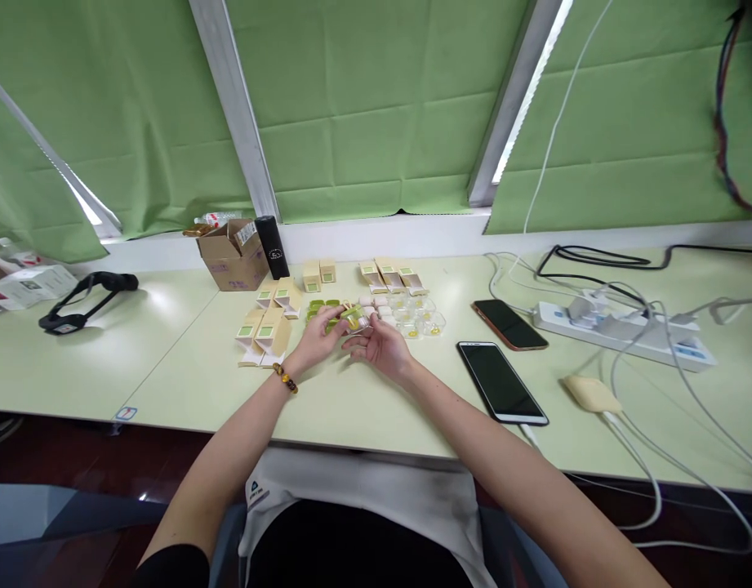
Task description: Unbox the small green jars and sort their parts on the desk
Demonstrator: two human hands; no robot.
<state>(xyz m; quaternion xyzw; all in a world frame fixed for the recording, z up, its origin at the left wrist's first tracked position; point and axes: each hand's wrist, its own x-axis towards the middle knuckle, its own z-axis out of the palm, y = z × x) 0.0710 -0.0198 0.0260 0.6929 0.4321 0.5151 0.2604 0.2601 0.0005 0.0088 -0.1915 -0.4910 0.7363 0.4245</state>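
Between my two hands is a small green-and-clear plastic container (pixel 353 318), held just above the table. My left hand (pixel 318 337) pinches its green side, while the fingers of my right hand (pixel 381 347) close around the clear side. Finer detail of it is too small to make out. Green lidlike pieces (pixel 315 306) lie beyond my left hand. Behind my right hand are several pale pinkish-white pieces (pixel 381 305), and to their right several clear plastic cups (pixel 433 324) with yellow spots inside. Open cream-coloured cartons (pixel 271 333) with green squares stand to the left of my left hand.
More cream cartons (pixel 391 276) and two closed ones (pixel 313 276) stand farther back. A cardboard box (pixel 232 260) and black cylinder (pixel 273 249) are by the wall. Two phones (pixel 501 382), a power strip (pixel 620 336) and tangled cables occupy the right; a black headset (pixel 85 302) lies left.
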